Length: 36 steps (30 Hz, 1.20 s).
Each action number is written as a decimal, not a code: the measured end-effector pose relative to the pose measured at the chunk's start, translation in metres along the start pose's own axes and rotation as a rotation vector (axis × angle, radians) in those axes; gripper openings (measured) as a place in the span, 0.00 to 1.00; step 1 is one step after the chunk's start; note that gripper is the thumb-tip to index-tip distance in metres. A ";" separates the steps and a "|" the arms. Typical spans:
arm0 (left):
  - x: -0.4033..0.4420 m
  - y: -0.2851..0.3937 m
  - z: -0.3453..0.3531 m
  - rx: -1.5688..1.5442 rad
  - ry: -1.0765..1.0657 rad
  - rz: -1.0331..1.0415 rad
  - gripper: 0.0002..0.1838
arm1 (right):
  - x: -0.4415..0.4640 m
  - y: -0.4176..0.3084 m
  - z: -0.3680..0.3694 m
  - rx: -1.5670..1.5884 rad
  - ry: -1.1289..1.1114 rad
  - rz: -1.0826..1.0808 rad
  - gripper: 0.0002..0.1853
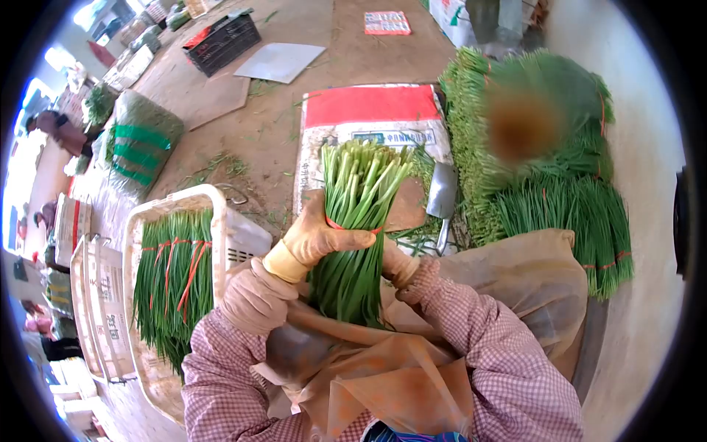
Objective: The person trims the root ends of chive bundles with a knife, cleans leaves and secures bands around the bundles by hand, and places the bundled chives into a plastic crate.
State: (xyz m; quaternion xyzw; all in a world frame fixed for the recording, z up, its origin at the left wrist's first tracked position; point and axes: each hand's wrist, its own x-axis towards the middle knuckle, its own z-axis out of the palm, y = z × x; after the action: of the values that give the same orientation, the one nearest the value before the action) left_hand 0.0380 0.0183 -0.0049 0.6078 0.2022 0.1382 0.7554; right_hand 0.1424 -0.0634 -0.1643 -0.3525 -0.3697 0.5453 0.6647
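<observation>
My left hand [313,234], in a tan glove, wraps round an upright bunch of long green chives [353,206], its thumb across the front near a red band. The pale cut stem ends point up and away from me; the dark leaves hang toward my lap. My right hand [398,267] is behind the right side of the bunch; only its wrist and part of the glove show, and its fingers are hidden. A metal blade with a handle [442,195] lies just right of the bunch. A brown plastic apron [405,368] covers my lap.
At right, banded chives [567,228] are stacked beside the wall. A white basket [219,243] of banded chives stands at left. A printed sack [372,107] lies ahead, with a black crate [223,44] and a grey board [280,62] beyond. People [62,132] are far left.
</observation>
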 end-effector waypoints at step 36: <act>0.170 -0.224 -0.088 1.083 -0.006 -0.538 0.53 | -0.024 0.005 -0.219 -0.972 0.830 0.303 0.16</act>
State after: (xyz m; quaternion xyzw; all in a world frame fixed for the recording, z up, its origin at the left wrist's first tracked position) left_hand 0.1379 0.1215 -0.2621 0.8338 0.3884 -0.1819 0.3476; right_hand 0.3280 -0.1010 -0.2760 -0.8418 -0.2331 0.2227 0.4329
